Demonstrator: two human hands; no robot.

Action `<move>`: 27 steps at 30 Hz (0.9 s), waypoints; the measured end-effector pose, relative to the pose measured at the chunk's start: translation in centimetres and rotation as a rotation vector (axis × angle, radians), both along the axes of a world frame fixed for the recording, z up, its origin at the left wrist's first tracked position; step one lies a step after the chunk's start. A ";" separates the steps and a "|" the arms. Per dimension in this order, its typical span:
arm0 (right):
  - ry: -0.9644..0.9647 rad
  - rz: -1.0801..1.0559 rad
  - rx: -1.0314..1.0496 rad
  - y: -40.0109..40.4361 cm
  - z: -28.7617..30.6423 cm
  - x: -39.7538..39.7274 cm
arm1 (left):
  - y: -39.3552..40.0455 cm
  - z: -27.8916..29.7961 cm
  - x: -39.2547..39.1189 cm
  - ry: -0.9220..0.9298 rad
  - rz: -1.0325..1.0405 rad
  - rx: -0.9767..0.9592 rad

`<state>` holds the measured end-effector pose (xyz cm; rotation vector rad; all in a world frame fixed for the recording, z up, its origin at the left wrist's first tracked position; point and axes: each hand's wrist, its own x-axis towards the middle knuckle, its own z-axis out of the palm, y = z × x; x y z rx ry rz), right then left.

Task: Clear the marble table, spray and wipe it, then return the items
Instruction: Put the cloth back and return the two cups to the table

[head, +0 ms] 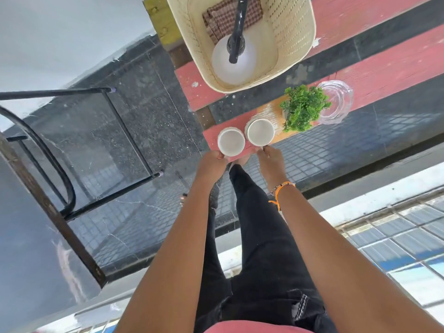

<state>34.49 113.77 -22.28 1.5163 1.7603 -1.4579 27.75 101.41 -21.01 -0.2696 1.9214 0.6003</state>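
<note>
Two white cups are at the near end of a red wooden bench [384,66]. My left hand [211,164] grips the left cup [231,143] at its near side. My right hand [271,162], with an orange wristband, holds the right cup [260,135] by its handle. Both cups look empty and upright. A cream perforated basket [305,32] on the bench holds a white spray bottle [236,61] with a black trigger and a brown checked cloth [223,18]. The dark veined marble table [36,236] lies at the lower left.
A small green plant [304,108] and a clear glass dish [338,102] stand on the bench just beyond the cups. A black metal chair frame [127,131] stands to the left on the glossy dark floor. My legs are below the cups.
</note>
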 end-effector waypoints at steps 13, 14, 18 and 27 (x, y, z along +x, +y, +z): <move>0.271 0.243 0.282 -6.9 9.3 -1.6 | -7.8 9.2 0.8 0.278 0.416 0.229; 0.301 0.266 0.308 -7.7 10.6 -1.7 | -8.6 10.5 1.1 0.304 0.451 0.258; 0.528 0.371 0.381 -13.5 17.2 -2.7 | -14.4 16.9 2.3 0.463 0.613 0.387; 0.827 0.560 0.319 -28.3 26.2 -3.6 | -31.1 25.5 4.6 0.807 0.771 0.459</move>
